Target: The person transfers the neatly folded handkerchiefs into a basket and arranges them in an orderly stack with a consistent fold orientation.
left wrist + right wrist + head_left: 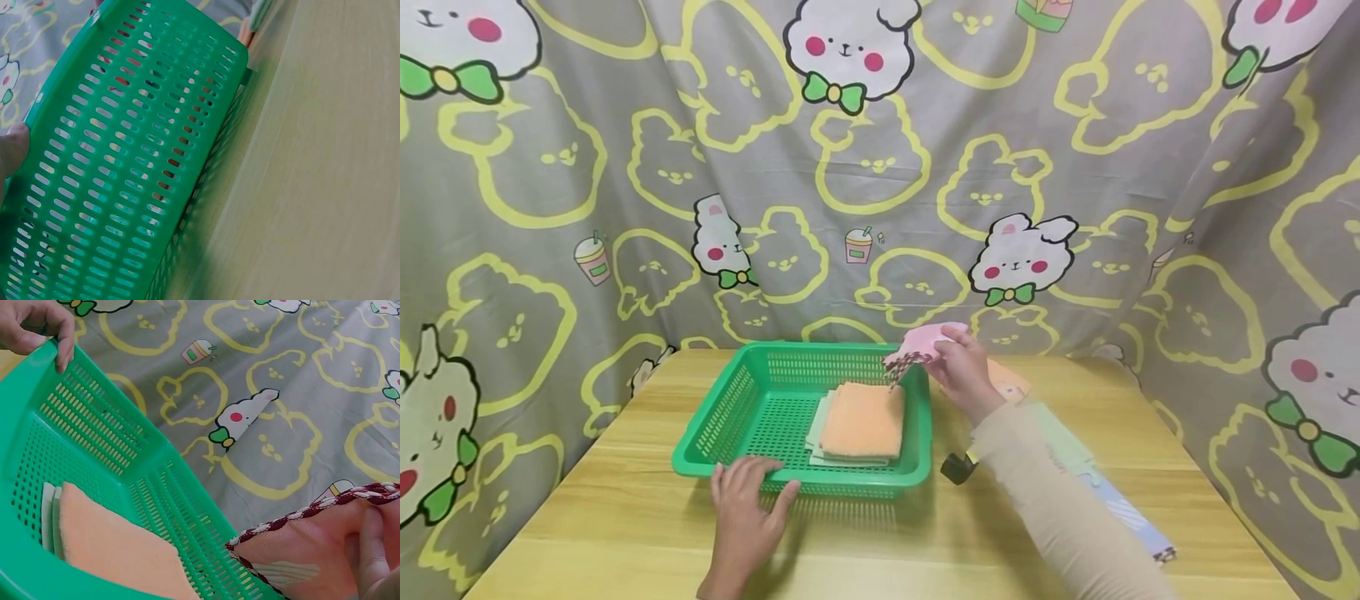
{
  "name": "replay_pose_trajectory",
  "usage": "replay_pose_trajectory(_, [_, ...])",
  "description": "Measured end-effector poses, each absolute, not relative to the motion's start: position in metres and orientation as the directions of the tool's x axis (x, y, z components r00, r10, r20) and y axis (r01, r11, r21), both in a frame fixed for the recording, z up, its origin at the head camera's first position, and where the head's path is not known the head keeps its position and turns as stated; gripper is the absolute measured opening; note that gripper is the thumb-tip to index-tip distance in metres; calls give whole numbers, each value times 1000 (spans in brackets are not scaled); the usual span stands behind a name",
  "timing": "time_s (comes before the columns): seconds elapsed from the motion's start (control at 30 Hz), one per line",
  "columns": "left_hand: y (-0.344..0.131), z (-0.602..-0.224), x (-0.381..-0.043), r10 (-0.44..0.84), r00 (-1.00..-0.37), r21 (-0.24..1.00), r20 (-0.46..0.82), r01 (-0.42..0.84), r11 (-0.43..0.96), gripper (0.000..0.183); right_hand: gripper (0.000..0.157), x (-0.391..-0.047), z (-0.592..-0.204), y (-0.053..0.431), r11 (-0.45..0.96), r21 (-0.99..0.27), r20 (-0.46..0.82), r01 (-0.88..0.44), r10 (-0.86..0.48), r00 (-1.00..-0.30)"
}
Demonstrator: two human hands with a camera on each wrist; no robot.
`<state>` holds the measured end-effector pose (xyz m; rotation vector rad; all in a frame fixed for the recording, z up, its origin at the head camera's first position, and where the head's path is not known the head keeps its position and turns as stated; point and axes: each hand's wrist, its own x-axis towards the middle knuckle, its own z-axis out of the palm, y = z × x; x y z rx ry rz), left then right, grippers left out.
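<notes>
The basket (831,479) sits on the worktop (587,525), left of its middle, with the curtain (880,200) behind and along both sides. Inside it, the stack (862,421) lies toward the right end; its lower layers jut out left of the top one. The left hand (748,508) rests at the front rim, left of its middle. The right hand (962,367) holds a cloth (922,340) over the right rear corner. Right of the basket, a rear cloth (1009,383), middle cloth (1060,437) and front cloth (1126,510) run diagonally forward and rightward, partly behind the right sleeve (1048,492).
</notes>
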<state>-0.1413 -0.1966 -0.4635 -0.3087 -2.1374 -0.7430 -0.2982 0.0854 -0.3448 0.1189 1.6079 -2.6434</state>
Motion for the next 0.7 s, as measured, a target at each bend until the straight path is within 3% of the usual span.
replay_pose_trajectory(0.7, [-199, -467, -142, -39, -633, 408, 773, 449, 795, 32, 49, -303, -355, 66, -454, -886, -106, 89, 11, -994])
